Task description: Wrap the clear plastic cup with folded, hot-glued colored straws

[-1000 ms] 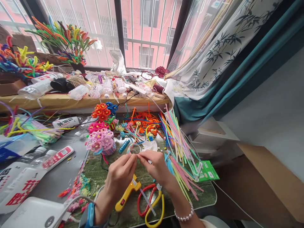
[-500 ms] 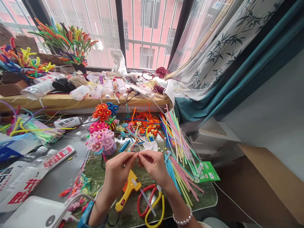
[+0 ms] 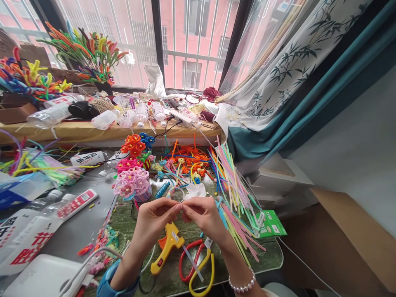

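Observation:
My left hand (image 3: pixel 154 218) and my right hand (image 3: pixel 206 216) meet fingertip to fingertip over the green table mat (image 3: pixel 123 222). Both are pinched closed; whatever lies between the fingertips is too small or hidden to name. Just below them lie a yellow glue gun (image 3: pixel 168 249) with a clear glue stick and scissors (image 3: pixel 198 268) with red and yellow handles. Beyond the fingers are a roll of tape (image 3: pixel 177 193), a white tissue (image 3: pixel 196 190) and a teal tool (image 3: pixel 162 189).
Pink pipe-cleaner flowers (image 3: pixel 133 181) stand left of the tape. Loose pipe cleaners (image 3: pixel 233 177) spread at the right beside a green packet (image 3: pixel 272 224). Bottles (image 3: pixel 34 235) and a white power bank (image 3: pixel 43 276) occupy the left side.
Both hands have turned slightly, with the thumbs now raised up to the fingertips. My right wrist has shifted a little to the right.

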Action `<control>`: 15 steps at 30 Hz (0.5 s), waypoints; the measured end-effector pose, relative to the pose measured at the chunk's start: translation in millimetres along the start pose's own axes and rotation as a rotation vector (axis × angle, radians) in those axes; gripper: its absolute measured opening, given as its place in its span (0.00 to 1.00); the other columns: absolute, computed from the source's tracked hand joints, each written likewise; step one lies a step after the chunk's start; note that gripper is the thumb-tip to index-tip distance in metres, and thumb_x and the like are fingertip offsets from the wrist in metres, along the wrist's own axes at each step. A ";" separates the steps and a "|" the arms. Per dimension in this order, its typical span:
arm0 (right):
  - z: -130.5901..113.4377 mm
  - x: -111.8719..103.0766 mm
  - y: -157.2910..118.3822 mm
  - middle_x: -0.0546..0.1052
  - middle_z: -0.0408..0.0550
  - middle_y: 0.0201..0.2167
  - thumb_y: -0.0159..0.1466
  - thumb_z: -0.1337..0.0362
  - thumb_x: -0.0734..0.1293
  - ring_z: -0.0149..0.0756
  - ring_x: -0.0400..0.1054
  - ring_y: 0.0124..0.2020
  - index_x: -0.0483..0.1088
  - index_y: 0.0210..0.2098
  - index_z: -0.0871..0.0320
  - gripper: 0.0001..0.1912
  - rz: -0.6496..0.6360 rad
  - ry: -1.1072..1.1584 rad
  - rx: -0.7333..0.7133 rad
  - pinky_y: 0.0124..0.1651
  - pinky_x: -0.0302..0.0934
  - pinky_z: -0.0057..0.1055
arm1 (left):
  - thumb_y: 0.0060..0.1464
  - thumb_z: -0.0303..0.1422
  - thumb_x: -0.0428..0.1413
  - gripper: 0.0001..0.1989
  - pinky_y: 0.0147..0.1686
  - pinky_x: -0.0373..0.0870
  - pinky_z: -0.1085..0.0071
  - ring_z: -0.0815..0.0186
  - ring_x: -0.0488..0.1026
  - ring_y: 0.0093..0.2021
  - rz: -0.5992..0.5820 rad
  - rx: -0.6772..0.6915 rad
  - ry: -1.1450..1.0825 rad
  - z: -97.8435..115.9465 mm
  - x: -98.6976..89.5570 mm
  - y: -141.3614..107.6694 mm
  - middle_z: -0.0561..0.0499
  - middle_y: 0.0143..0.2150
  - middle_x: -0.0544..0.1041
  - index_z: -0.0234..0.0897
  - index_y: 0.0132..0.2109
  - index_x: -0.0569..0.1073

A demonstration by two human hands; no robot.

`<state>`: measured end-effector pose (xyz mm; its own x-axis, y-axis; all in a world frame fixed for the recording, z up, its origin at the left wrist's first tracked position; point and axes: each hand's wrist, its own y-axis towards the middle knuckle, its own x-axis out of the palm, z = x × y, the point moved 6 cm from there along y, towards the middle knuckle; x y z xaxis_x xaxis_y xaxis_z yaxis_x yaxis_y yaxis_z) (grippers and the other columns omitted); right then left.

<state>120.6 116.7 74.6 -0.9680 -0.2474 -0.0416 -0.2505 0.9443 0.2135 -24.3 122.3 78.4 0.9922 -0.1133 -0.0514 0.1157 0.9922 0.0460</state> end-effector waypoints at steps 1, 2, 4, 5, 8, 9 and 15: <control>-0.4 0.1 0.2 0.72 0.44 0.22 0.65 0.62 0.67 0.30 0.66 0.23 0.78 0.31 0.59 0.11 -0.001 -0.007 -0.003 0.28 0.62 0.28 | 0.45 0.36 0.67 0.07 0.21 0.67 0.80 0.71 0.71 0.21 0.009 0.012 0.014 0.3 -0.6 -0.6 0.51 0.22 0.80 0.36 0.29 0.82; -0.6 0.0 0.4 0.72 0.44 0.22 0.65 0.62 0.66 0.30 0.66 0.23 0.78 0.31 0.59 0.11 0.000 -0.011 -0.005 0.28 0.62 0.28 | 0.45 0.36 0.67 0.07 0.22 0.67 0.80 0.70 0.72 0.21 0.014 0.024 0.032 0.7 -1.0 -1.1 0.51 0.23 0.80 0.36 0.30 0.82; -1.3 -0.6 1.2 0.73 0.44 0.22 0.65 0.62 0.66 0.30 0.67 0.23 0.78 0.31 0.59 0.10 0.004 -0.013 -0.009 0.28 0.62 0.28 | 0.46 0.35 0.66 0.06 0.23 0.69 0.79 0.69 0.74 0.23 0.013 0.054 0.062 1.7 -0.9 -1.2 0.51 0.24 0.81 0.36 0.30 0.82; -1.8 -0.9 1.6 0.74 0.45 0.22 0.65 0.63 0.66 0.31 0.67 0.22 0.78 0.32 0.59 0.10 0.007 -0.013 -0.011 0.28 0.63 0.28 | 0.47 0.34 0.66 0.06 0.24 0.70 0.79 0.68 0.75 0.24 0.009 0.073 0.073 2.5 -0.6 -0.9 0.51 0.25 0.81 0.37 0.30 0.81; -4.3 -1.6 2.4 0.75 0.46 0.23 0.65 0.62 0.66 0.31 0.68 0.23 0.78 0.32 0.59 0.11 0.005 -0.016 -0.014 0.28 0.64 0.29 | 0.48 0.34 0.65 0.05 0.25 0.72 0.79 0.68 0.76 0.25 0.004 0.139 0.100 6.4 0.3 0.2 0.52 0.26 0.81 0.37 0.31 0.81; -5.5 -1.7 2.5 0.75 0.46 0.24 0.65 0.63 0.66 0.32 0.68 0.23 0.79 0.32 0.59 0.11 0.001 -0.022 -0.015 0.29 0.64 0.29 | 0.49 0.33 0.65 0.04 0.25 0.72 0.79 0.68 0.76 0.25 0.008 0.162 0.116 8.0 0.2 0.3 0.52 0.26 0.81 0.37 0.31 0.81; -9.6 -1.0 1.1 0.78 0.48 0.26 0.65 0.65 0.65 0.34 0.71 0.27 0.80 0.38 0.60 0.11 -0.026 -0.102 -0.050 0.33 0.68 0.31 | 0.51 0.32 0.63 0.04 0.25 0.72 0.79 0.69 0.75 0.24 0.060 0.325 0.309 18.3 -0.1 -2.9 0.53 0.25 0.81 0.37 0.31 0.80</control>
<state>121.4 116.0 84.3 -0.9580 -0.2462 -0.1468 -0.2774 0.9252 0.2589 -23.9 118.5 96.5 0.9430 0.0136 -0.3325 0.1160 0.9230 0.3668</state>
